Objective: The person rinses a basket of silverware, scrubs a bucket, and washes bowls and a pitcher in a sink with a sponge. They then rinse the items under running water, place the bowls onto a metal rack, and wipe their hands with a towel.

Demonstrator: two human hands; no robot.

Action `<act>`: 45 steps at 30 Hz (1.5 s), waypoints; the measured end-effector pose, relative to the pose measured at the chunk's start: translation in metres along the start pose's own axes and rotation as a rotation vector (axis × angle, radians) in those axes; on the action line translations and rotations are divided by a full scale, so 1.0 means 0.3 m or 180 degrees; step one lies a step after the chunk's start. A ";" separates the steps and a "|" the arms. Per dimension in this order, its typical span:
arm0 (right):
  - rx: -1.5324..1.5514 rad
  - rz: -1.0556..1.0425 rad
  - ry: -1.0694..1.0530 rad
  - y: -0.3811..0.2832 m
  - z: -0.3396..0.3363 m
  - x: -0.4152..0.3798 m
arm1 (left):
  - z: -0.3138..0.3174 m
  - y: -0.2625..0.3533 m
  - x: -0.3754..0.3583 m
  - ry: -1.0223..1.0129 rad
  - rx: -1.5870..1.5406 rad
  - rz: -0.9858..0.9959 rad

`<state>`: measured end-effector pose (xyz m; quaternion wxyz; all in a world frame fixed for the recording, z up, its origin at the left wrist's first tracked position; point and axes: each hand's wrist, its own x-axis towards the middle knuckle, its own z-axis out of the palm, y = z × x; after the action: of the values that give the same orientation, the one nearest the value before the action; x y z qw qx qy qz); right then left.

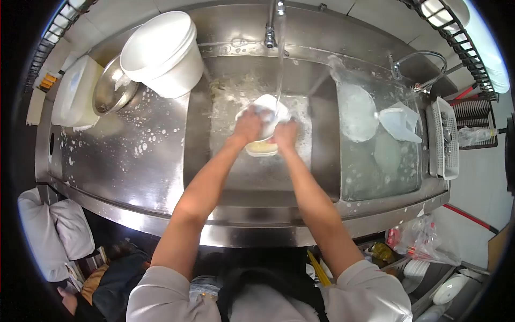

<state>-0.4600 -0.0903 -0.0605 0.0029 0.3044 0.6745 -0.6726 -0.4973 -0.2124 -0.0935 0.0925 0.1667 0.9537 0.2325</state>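
Both my hands are at a white container [266, 102] in the middle basin, under the running tap water [280, 64]. My left hand [249, 124] is at its left side, with blurred fingers reaching over the rim. On the right side, my right hand [285, 133] is closed around the rim. Motion blur and splashing hide the fingertips and the container's exact shape. A smaller pale container with a yellowish inside [262, 149] sits just below, on the basin floor, partly covered by the white one.
A large white bucket [166, 56], a metal bowl [115, 88] and a white tub [78, 92] stand on the soapy left drainboard. The right basin's cloudy water holds a white jug-like container [401, 122]. A white basket [445, 139] borders it. Another person's hand [67, 300] shows lower left.
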 end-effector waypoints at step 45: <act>-0.3365 0.0316 -0.0531 0.449 0.009 0.333 | -1.061 -0.433 0.224 -0.1812 0.0305 -0.1327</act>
<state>-0.4866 -0.0641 -0.2241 0.2412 0.2384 0.9034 -0.2622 -0.6761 -0.4284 0.1168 0.3920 0.0307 0.9131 0.1079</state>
